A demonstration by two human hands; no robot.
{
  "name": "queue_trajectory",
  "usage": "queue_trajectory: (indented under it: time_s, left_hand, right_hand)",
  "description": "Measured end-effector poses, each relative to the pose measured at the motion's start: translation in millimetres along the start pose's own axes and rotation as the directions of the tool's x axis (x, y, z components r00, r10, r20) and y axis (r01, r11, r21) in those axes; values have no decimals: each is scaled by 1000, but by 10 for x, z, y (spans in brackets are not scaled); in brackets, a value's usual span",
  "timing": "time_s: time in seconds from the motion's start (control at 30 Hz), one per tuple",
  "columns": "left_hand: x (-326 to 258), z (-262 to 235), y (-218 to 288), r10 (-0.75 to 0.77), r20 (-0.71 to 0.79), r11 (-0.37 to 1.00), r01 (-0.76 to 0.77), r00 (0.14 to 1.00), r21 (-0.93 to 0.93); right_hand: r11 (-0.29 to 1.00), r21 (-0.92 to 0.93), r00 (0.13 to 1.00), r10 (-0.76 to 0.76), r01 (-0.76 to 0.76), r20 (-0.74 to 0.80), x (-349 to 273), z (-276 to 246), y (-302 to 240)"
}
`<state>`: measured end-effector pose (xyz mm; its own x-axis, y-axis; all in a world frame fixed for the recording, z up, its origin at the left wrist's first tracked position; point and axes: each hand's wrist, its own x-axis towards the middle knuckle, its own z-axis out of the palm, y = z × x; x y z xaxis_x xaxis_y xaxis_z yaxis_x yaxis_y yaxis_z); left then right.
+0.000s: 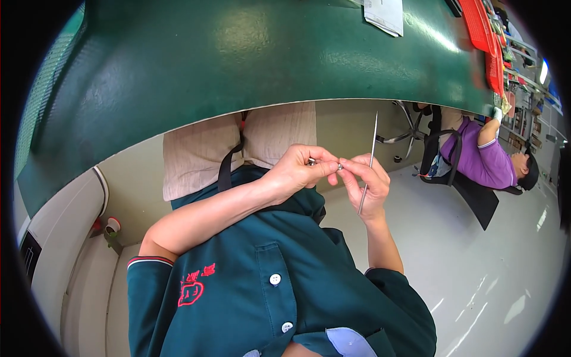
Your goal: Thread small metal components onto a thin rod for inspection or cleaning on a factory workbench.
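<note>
My left hand (300,169) and my right hand (369,181) meet over my lap, just off the table's near edge. Between their fingertips is a small shiny metal part (339,167), too small to name. A second bit of shiny metal (311,161) shows in the curl of my left fingers. Through my right hand runs a thin pointed metal rod (374,140), held upright with its point toward the table. My left fingers are closed in a pinch, and my right fingers are closed around the rod while touching the small part.
A green-topped table (238,59) spans the front. On it lie white papers (383,15) at the far side and red plastic baskets (477,27) at the right. A person in purple (496,154) sits to the right near a wheeled chair base (410,125).
</note>
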<state>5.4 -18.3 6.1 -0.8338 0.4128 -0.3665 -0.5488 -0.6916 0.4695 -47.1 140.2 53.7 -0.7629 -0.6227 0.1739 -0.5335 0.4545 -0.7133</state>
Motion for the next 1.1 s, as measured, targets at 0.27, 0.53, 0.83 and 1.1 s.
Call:
queue_trajectory:
  time_s: [0.27,0.53,0.83,1.1]
  left_hand:
    - [0,-15,-25,-56,-32,998,55,998,-18]
    - [34,-6,-99,-46,-47,998,48,998,37]
    - [-157,13,203,-29,24,990,32,999,-141]
    - [-354,71,361,-38,-332,913,-102,943,-395]
  right_hand:
    - [997,-69,999,-37,38,28,0,4,34]
    - [995,-87,999,-40,43,36,-49,6,62]
    - [963,-147,973,-231,225,-28,386,-44,-349]
    - [594,-36,589,-802,803,-99,2172,427,-1560]
